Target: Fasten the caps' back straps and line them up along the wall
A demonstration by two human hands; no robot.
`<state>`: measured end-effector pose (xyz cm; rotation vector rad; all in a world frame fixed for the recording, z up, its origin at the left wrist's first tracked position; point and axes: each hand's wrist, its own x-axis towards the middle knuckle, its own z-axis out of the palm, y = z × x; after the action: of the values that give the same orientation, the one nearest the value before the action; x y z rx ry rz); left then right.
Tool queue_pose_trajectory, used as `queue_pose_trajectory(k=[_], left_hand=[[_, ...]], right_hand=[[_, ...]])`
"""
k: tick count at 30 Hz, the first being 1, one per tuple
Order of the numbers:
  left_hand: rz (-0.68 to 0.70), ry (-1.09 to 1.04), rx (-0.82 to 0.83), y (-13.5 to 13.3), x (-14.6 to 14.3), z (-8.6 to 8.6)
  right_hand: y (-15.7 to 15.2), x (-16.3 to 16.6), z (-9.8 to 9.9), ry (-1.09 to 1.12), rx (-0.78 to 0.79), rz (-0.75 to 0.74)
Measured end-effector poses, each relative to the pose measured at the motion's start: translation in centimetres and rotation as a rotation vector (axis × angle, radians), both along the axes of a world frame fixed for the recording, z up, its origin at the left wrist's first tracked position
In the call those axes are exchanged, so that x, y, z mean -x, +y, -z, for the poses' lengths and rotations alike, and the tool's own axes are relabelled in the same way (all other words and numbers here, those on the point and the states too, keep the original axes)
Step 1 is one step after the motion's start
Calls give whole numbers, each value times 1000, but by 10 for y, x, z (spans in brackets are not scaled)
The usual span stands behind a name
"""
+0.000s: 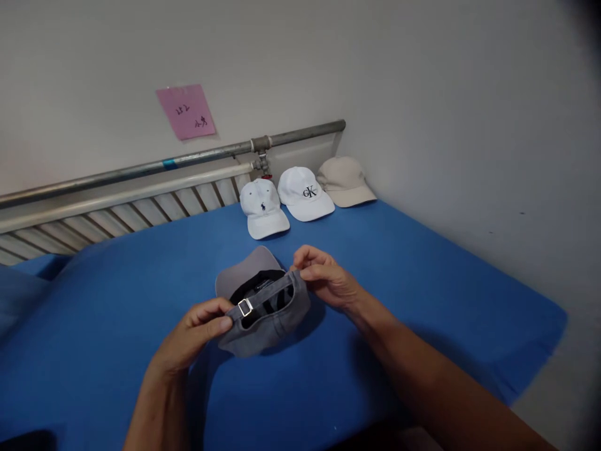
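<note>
A grey baseball cap (267, 332) is held just above the blue sheet, its crown tipped down and its inside showing. Its brim points away from me, and the back strap with a metal buckle (245, 307) faces up toward me. My left hand (195, 329) pinches the strap's left end close to the buckle. On the other side, my right hand (328, 275) grips the cap's rim at the strap's right end between thumb and fingers.
Along the far edge sit a white cap with a small dark logo (264, 207), a white cap with black letters (305, 194) and a beige cap (346, 181). Behind them run a radiator (141, 213) and a metal pipe (197, 156). A pink note (186, 113) hangs on the wall.
</note>
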<state>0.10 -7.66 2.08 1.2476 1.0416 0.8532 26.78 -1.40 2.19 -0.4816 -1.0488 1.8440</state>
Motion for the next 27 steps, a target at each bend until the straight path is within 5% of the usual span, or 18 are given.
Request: queue_pose_trajectory(k=[6,11,14,16,18,21,27], left_hand=[[202,99,4,-7,-4,-19],[457,153,45,-14,-40,-47],[634,206,-48,-16,-62,-62],[655,40,-151,-16,-68,-70],[597,-260,-273,-13,-66,-75],[337,-699,-367,-3,-56,-81],[-389,-1079,-113,35,-31,-74]], right_hand=[[2,-4,2,66,30,-20],[0,-6,1,86,39,-78],[-2,-6,1,100,14,-189],[-1,-4,3,140,-15,-219],[1,0,6,166,-50,-191],[0,10,13,150,-48,-186],[-6,23,18,92,46,-235]])
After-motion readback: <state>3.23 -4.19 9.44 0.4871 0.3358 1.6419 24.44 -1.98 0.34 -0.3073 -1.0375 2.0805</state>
